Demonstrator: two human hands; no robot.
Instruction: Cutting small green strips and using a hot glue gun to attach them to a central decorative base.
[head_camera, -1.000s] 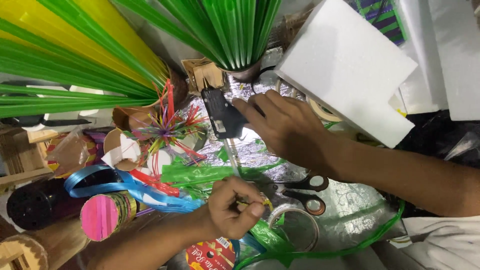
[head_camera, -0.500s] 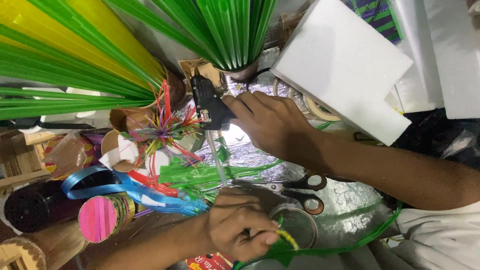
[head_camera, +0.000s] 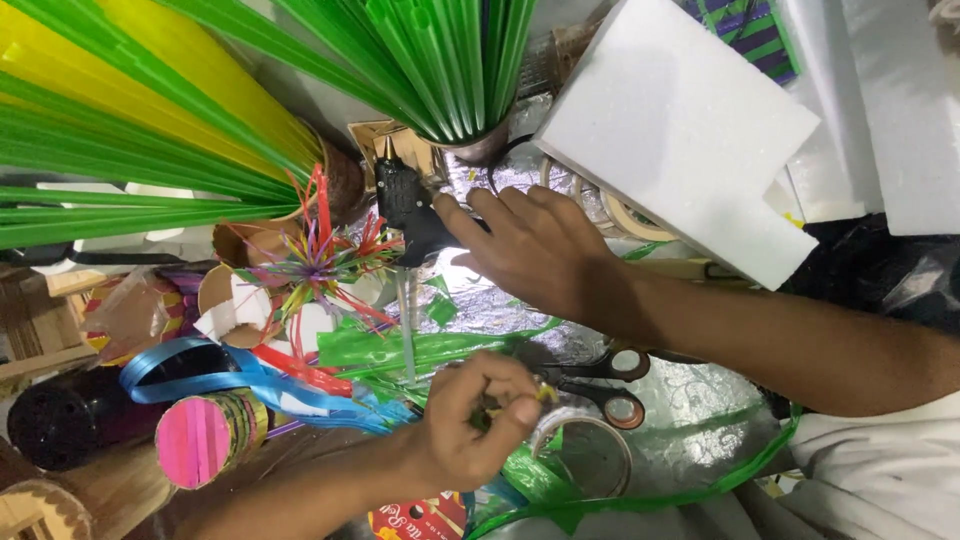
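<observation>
The right hand reaches across from the right side and is wrapped around the grip of a black glue gun, fingers closed on it, the nozzle pointing away toward the top of the view; a clear glue stick trails from the back of the gun down toward the left hand. The gun sits between a brown pot holding long green strips and a small burst of thin coloured strips in red, green, yellow and purple. The left hand comes up from the bottom edge with its fingers curled tight — thumb and forefinger pinch a small yellow-green piece, too small to make out further. Just right of that hand lie black-handled scissors and a clear roll of tape, all on a table covered in crinkled silver foil. Green ribbon lies across the foil between the two hands, and a blue ribbon loops off to the left beside a pink-ended roll. A white foam block rests behind the right hand — near it, overlapping pale tape rolls.
</observation>
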